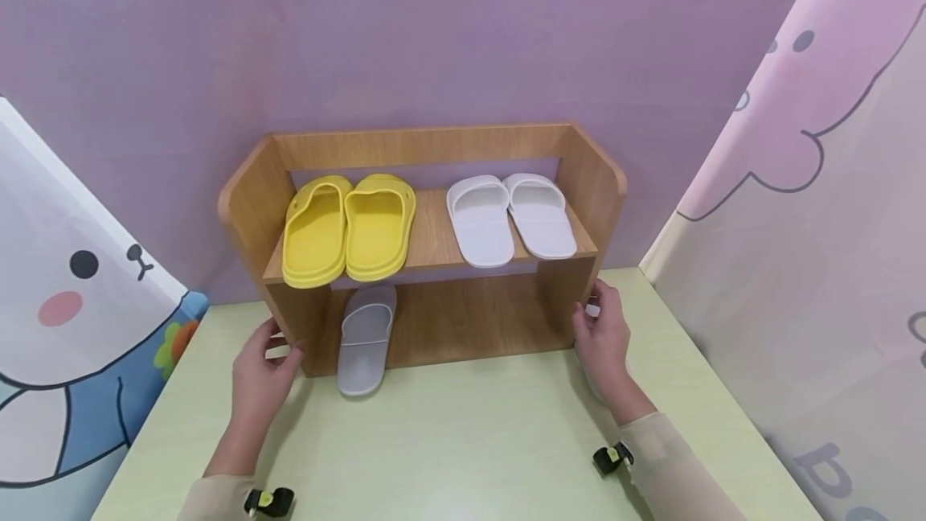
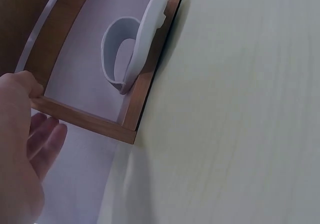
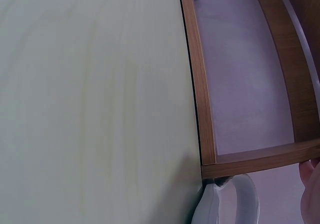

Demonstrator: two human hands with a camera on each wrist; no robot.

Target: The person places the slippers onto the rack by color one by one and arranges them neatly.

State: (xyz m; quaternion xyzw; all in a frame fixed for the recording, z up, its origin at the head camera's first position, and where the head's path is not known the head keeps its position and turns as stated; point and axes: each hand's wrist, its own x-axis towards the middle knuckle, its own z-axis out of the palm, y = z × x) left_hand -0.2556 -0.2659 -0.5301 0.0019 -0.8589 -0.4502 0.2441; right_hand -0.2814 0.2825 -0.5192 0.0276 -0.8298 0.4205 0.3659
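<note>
A small wooden shoe rack (image 1: 463, 316) stands on the table. My left hand (image 1: 259, 372) grips the front edge of its left side panel, thumb on one side and fingers on the other. At the right side panel, my right hand (image 1: 606, 340) holds the edge the same way; part of that hand is cut off in the right wrist view. Two yellow clogs (image 1: 314, 239) and two white slippers (image 1: 483, 223) sit on the upper shelf. One grey slipper (image 1: 365, 344) lies on the lower shelf, its toe sticking out past the front edge.
Another light slipper (image 3: 245, 199) is on the table just outside the right panel, mostly hidden by my right hand in the head view. A purple cloth (image 1: 448, 38) hangs behind the rack. Printed cloths flank the pale table (image 1: 463, 449) on both sides.
</note>
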